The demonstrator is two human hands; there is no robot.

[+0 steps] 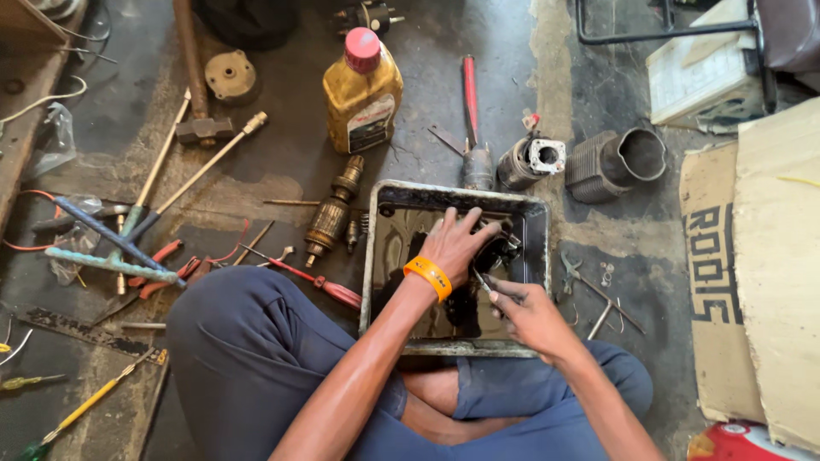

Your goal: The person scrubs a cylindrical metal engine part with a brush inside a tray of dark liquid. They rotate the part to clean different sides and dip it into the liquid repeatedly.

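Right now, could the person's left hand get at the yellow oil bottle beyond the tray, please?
Probably yes: the left hand rests on a dark part in the metal tray, and nothing stands between it and the bottle.

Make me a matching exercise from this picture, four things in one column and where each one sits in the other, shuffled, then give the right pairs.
Things:
1. oil bottle
2. left hand
3. hammer
4. finned cylinder

Places:
A. on the floor right of the metal tray, beside the cardboard
B. inside the tray, on a dark oily part
C. far left, head by a round metal disc
D. standing upright behind the tray

Pairs: 1-D, 2-B, 3-C, 4-A
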